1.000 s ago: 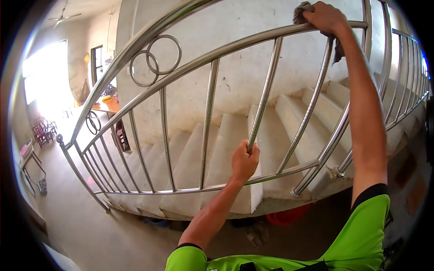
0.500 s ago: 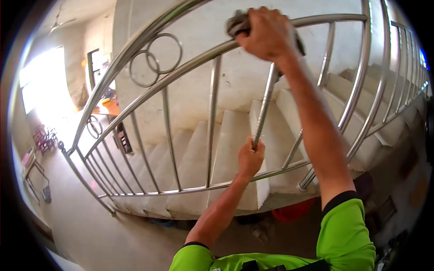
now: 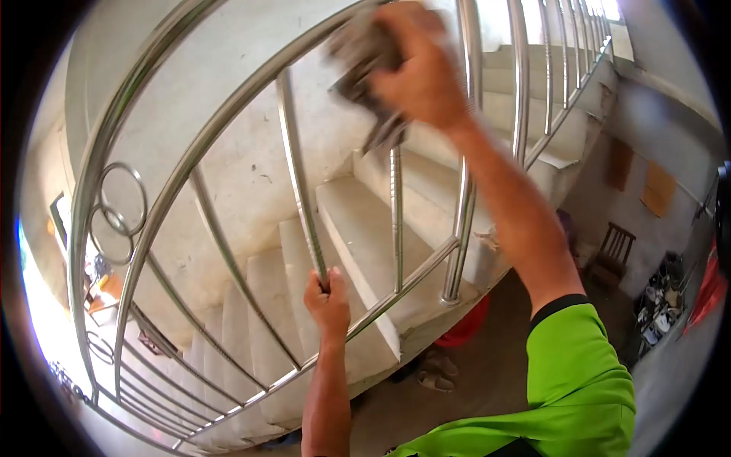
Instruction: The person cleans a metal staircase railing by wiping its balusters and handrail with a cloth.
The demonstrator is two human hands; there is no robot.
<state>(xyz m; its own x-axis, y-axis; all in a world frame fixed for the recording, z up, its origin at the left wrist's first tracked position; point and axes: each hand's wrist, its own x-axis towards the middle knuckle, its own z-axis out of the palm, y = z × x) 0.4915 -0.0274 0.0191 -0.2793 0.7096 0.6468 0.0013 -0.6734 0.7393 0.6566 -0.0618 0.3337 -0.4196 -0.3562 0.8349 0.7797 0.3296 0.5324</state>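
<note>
1. Compared with half a second ago, the right hand (image 3: 420, 72) and its grey cloth (image 3: 369, 57) have shifted upslope, from above the baluster (image 3: 299, 167) that the left hand (image 3: 327, 305) grips to around the neighbouring bar (image 3: 397, 221).
2. Biggest thing from where I'm standing: the concrete staircase (image 3: 373, 228), climbing off to the right behind the metal.
3. Next, the curved railing (image 3: 266, 74). Looks stiff, solid and probably kinda slick, so I'd wrap a whole hand round a bar rather than pinch it.
4. That baluster has the left fist curled snugly around its lower part, no gap I can see.
5. Cloth's up by the top rail, bunched, with a loose end dangling. Bet it's light and floppy, nothing to break; grab it as a thick wad. Right fingers are bent over it, but it's too blurry to tell how tightly, or whether it's pressing on metal.
</note>
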